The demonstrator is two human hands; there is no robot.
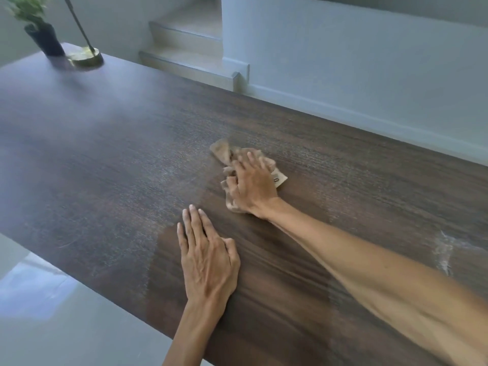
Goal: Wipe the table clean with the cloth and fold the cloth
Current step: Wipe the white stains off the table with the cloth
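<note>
The right hand (250, 186) presses down on a crumpled tan cloth (277, 175) near the middle of the dark wood bench (105, 154), its fingers (249, 161) spread and curled into the fabric, gripping it. Bits of cloth stick out beyond the hand on the far left, the right and the near side. The left hand (208, 257) lies flat on the bench just nearer and to the left, fingers straight and close together, holding nothing. A wide bare stretch of bench runs left of both hands toward the far-left corner, where a dark vase (46, 39) with a plant and a brass lamp base (85, 56) stand by the far edge. The near edge runs diagonally past the left wrist. A pale smear (445, 252) marks the surface on the right.
</note>
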